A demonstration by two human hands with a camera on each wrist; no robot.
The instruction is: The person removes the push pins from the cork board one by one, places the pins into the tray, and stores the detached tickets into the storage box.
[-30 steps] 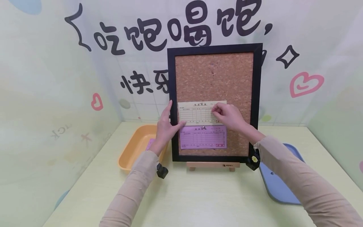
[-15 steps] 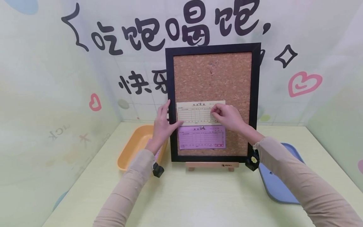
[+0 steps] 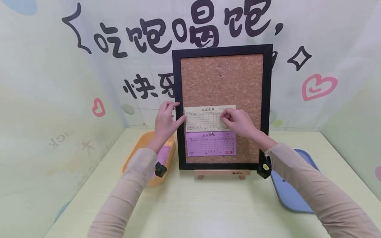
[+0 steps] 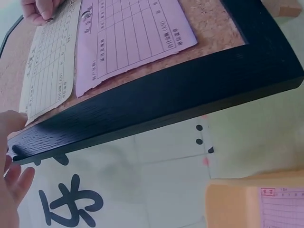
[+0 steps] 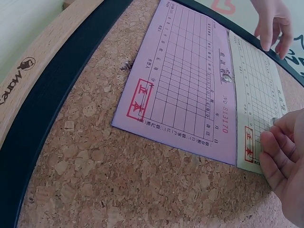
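Observation:
A cream receipt [image 3: 202, 120] lies against the cork board [image 3: 221, 82], directly above a purple receipt [image 3: 211, 145]. A silvery pushpin [image 5: 227, 77] sits at the purple receipt's heading. My right hand [image 3: 238, 122] is at the cream receipt's right half, its thumb and fingers pinching a small silvery pushpin [image 5: 272, 122] over the printed grid. At the board's left side, my left hand [image 3: 166, 120] spans the black frame [image 4: 142, 97], thumb tip right at the cream receipt's left edge and fingers loosely bent by the frame's outer edge.
The board stands on a small wooden easel [image 3: 222, 172]. An orange tray [image 3: 126, 162] with pink slips is at left, partly behind my left forearm. A blue tray [image 3: 293, 195] lies at right, partly under my right forearm. A printed wall [image 3: 134, 19] stands behind.
My left hand has moved left off the cream receipt's lower left corner to its left edge, exposing more of the orange tray's pink slips. My right hand stays at the receipt's right half.

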